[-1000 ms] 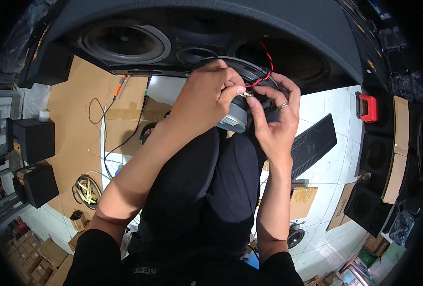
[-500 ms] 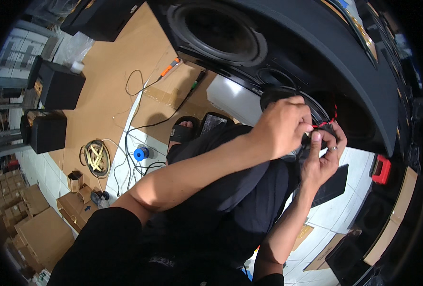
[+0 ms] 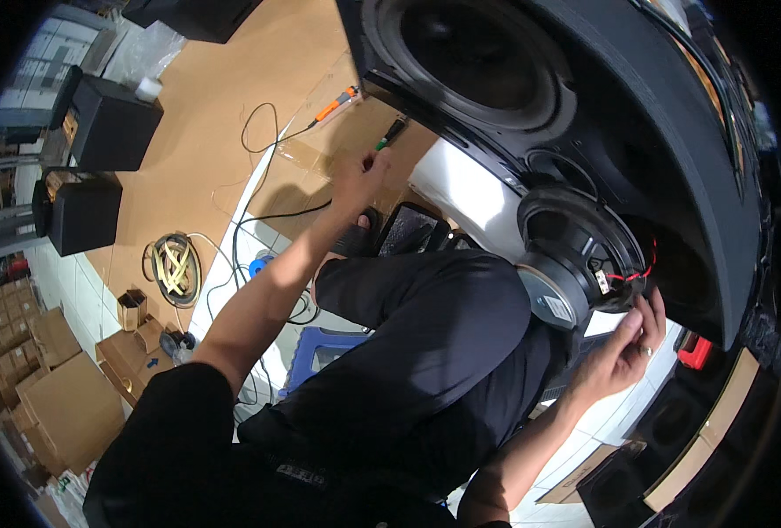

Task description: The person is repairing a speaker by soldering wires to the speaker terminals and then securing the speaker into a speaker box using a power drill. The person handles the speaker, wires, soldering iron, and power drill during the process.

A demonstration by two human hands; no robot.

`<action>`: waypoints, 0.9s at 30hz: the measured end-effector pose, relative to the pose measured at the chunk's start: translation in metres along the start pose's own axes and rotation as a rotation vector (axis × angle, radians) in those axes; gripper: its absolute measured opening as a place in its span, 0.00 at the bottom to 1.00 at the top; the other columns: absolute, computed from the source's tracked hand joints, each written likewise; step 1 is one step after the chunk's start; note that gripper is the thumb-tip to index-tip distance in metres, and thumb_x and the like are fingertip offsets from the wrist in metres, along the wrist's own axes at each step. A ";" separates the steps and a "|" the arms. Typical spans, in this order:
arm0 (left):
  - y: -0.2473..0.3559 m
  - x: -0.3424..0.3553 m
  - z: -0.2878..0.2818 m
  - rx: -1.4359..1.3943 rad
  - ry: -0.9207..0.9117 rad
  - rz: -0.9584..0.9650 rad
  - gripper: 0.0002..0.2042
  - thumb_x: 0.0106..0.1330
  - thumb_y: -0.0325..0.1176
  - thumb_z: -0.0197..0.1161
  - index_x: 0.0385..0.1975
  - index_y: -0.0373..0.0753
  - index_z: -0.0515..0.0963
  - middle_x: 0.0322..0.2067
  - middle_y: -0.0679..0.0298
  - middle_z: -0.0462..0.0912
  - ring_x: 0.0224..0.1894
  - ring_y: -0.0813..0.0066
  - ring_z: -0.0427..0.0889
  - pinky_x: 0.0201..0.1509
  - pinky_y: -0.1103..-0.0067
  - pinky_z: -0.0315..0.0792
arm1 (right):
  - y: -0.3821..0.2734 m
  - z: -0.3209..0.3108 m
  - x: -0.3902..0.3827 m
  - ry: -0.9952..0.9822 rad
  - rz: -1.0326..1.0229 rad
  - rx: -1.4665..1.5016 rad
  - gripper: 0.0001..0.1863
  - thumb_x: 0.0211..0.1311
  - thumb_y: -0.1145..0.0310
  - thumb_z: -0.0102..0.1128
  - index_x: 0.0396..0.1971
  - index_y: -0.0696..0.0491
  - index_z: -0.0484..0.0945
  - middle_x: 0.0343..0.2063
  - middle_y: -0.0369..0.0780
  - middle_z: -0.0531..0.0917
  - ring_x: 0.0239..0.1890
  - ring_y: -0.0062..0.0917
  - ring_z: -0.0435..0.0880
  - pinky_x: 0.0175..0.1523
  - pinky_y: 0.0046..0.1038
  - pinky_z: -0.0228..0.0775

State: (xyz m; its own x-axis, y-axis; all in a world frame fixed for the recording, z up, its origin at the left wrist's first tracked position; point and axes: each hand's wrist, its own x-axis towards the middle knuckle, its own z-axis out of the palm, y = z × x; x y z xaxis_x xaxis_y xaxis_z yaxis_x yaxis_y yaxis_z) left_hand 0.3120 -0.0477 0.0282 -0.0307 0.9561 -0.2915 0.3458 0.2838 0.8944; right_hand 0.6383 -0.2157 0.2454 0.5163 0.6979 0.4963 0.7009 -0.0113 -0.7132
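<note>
Left hand point(image 3: 361, 183), head view: fingertips are placed by the green band of a black tool point(image 3: 395, 132); whether the grip is closed cannot be told.
Right hand point(image 3: 617, 359): curled near the driver's rim; its grip cannot be made out.
Speaker driver point(image 3: 569, 251): placed by the knees, red wire point(image 3: 630, 277) attached.
Cabinet point(image 3: 606, 132): cut off above, its opening shadowed.
Floor point(image 3: 63, 282): white-tiled, partly covered by cardboard point(image 3: 205, 101).
Room: cartons point(image 3: 69, 400) are stacked leftward.

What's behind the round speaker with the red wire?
A big black speaker box with a dark opening. The round speaker covers part of the box's front, and the opening is too dark to show what's inside.
</note>
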 end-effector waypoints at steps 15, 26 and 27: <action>-0.128 0.098 0.012 0.668 0.013 0.028 0.17 0.69 0.43 0.63 0.46 0.35 0.79 0.44 0.44 0.85 0.50 0.45 0.84 0.51 0.57 0.78 | -0.096 0.005 -0.024 -0.359 -0.136 -0.027 0.12 0.75 0.65 0.56 0.46 0.58 0.77 0.50 0.47 0.79 0.57 0.39 0.79 0.64 0.42 0.69; 0.062 -0.218 -0.125 -0.233 -0.070 -0.306 0.14 0.76 0.38 0.62 0.34 0.31 0.75 0.25 0.59 0.86 0.31 0.76 0.86 0.35 0.77 0.78 | -0.157 0.113 -0.037 -1.290 -0.562 -0.057 0.31 0.61 0.77 0.59 0.67 0.50 0.72 0.36 0.43 0.78 0.42 0.36 0.81 0.55 0.37 0.72; 0.084 -0.242 -0.127 -0.352 -0.043 -0.327 0.13 0.76 0.36 0.62 0.36 0.31 0.74 0.26 0.58 0.86 0.32 0.76 0.87 0.36 0.77 0.79 | -0.159 0.124 -0.042 -1.365 -0.650 -0.118 0.34 0.63 0.76 0.54 0.71 0.46 0.66 0.33 0.43 0.75 0.38 0.35 0.80 0.51 0.36 0.72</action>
State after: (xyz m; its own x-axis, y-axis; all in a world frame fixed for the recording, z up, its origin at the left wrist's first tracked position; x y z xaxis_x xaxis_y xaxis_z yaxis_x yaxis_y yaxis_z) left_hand 0.2296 -0.2460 0.2172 -0.0431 0.8110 -0.5834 -0.0141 0.5834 0.8120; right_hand 0.4439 -0.1541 0.2770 -0.6801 0.7125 -0.1726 0.6892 0.5412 -0.4817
